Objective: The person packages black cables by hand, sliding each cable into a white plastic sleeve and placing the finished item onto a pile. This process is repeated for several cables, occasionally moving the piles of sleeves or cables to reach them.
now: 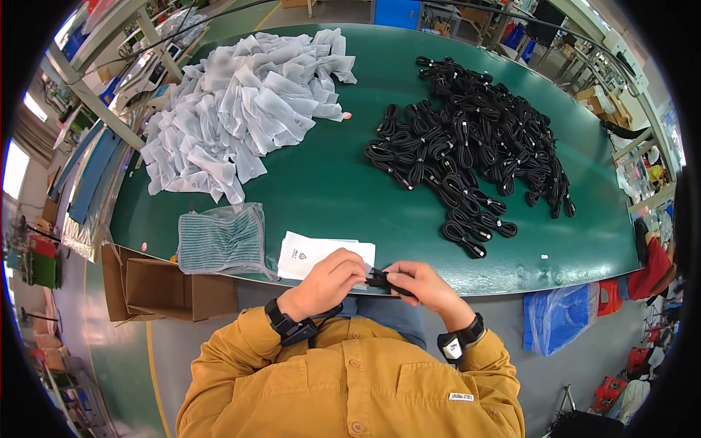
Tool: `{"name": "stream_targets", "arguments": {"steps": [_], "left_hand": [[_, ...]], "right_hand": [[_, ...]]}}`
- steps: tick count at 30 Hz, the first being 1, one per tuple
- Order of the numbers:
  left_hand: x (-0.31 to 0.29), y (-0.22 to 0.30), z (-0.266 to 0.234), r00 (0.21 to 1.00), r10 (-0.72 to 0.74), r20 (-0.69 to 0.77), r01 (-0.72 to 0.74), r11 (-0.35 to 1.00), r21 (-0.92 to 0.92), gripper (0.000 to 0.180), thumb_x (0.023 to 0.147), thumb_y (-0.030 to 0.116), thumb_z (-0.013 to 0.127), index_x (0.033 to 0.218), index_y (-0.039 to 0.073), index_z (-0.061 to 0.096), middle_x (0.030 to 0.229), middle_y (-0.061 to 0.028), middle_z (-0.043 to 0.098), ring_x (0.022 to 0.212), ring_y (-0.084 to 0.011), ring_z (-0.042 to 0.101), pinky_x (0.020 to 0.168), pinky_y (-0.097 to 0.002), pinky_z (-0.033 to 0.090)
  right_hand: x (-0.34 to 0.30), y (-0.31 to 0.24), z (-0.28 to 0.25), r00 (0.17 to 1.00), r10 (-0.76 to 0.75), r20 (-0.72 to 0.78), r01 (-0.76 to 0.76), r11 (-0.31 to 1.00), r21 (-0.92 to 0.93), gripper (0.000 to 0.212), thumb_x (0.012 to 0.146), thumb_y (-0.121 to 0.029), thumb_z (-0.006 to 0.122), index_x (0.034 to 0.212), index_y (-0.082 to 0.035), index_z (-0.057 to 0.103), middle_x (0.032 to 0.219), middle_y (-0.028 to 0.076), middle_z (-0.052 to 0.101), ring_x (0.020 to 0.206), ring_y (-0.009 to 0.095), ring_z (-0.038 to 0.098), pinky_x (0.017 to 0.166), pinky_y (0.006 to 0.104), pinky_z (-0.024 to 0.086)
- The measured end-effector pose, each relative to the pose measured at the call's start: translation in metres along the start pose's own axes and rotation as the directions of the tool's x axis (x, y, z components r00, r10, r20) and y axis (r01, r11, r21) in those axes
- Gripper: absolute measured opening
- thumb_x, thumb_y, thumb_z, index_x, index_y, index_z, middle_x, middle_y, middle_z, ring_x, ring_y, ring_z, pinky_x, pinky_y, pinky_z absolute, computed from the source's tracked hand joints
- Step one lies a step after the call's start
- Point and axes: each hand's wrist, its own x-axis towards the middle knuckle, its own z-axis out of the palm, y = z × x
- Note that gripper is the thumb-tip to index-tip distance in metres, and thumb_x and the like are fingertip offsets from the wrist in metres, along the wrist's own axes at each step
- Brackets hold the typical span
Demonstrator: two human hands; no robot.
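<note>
- Workshop floor (171, 365) runs around the workplace, with racks and other benches towards the rim of the head view. An open cardboard box (175, 281) sits low at the left, and a blue bin (544, 321) with clear plastic over it stands at the lower right.
- Across the middle spreads a green surface (321, 197). Its far left carries a big heap of whitish pouches (241, 109); its far right carries a big heap of coiled black cables (475, 139), a few bundles straying towards the near edge.
- At the near edge, a teal striped cloth (221, 239) lies on the left, and just beside it a small stack of flat white bags (294, 255) lies partly under the left hand (337, 276).
- Judging by the heaps, the work is well under way but far from over: many pouches are gathered on the left, while plenty of cables lie unbagged on the right. One cable appears to be in mid-handling.
- The black cable bundle (387, 282) in use is held between the two hands, in front of the body at the near edge.
- The right hand (426, 283) has its grip closed on that bundle, thumb on top.
- The left hand's grip is drawn nearly together at the bundle's left end; whether it pinches cable or bag, I cannot tell.
</note>
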Motion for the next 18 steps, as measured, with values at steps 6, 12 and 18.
{"name": "stream_targets", "arguments": {"steps": [6,12,18], "left_hand": [[0.013,0.002,-0.010,0.992,0.122,0.032,-0.125,0.986,0.114,0.017,0.079,-0.004,0.073,0.089,0.002,0.061,0.097,-0.0106,0.062,0.084,-0.0288,0.059,0.072,-0.0347,0.050],[0.023,0.005,-0.017,0.997,-0.036,-0.064,0.039,0.998,0.047,0.013,0.082,-0.002,0.071,0.089,0.003,0.062,0.097,-0.0100,0.063,0.087,-0.0257,0.060,0.078,-0.0342,0.049],[0.042,0.007,-0.028,0.966,-0.243,-0.082,0.229,0.961,-0.152,0.007,0.088,0.001,0.068,0.091,0.002,0.062,0.099,-0.0081,0.064,0.091,-0.0193,0.059,0.083,-0.0316,0.048]], "right_hand": [[0.003,-0.004,0.004,0.996,0.028,0.085,-0.066,0.875,0.479,0.021,0.101,-0.019,0.057,0.108,0.000,0.063,0.081,0.005,0.057,0.046,0.010,0.041,0.045,0.0213,0.031],[0.009,-0.014,0.026,0.437,-0.897,0.066,0.533,0.199,-0.822,0.025,0.088,-0.008,0.071,0.110,0.000,0.062,0.086,0.011,0.059,0.057,0.022,0.055,0.049,0.0281,0.046],[0.012,-0.043,0.024,0.315,-0.940,0.129,0.647,0.113,-0.754,0.041,0.077,0.000,0.079,0.112,-0.001,0.060,0.097,0.013,0.057,0.070,0.026,0.060,0.060,0.0299,0.052]]}}
